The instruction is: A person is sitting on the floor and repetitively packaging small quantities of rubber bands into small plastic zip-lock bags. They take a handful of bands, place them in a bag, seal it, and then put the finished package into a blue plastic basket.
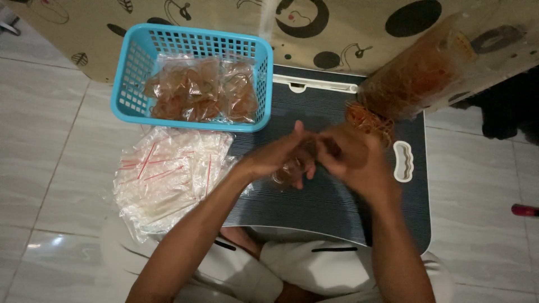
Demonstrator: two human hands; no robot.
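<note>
Item, centre of frame: left hand [281,157] and right hand [351,160] meet over a dark ribbed lap desk [337,202], fingers curled inward around a small clear plastic pouch [289,174] that shows just below the left palm; the pouch appears to hold a few orange rubber bands, though motion blur hides the exact grip and whether its mouth is sealed. Both hands are partly closed on the pouch, neither fully clenched. Item, right of centre, just beyond the right hand: loose heap of orange rubber bands [368,119] spilling from a large clear bag of bands [421,76] lying tilted at upper right. Item, upper left: blue plastic basket [126,92] with filled pouches [202,90] inside. Item, left of centre: stack of empty zip pouches with red strips [168,174] on the pale tiled floor [50,140]. Handling note, as a judgement: the pouch is thin and slippery, so it is best pinched at both corners of its mouth, kept level over the desk so no bands slide out, and pressed along the strip from one end to the other.
</note>
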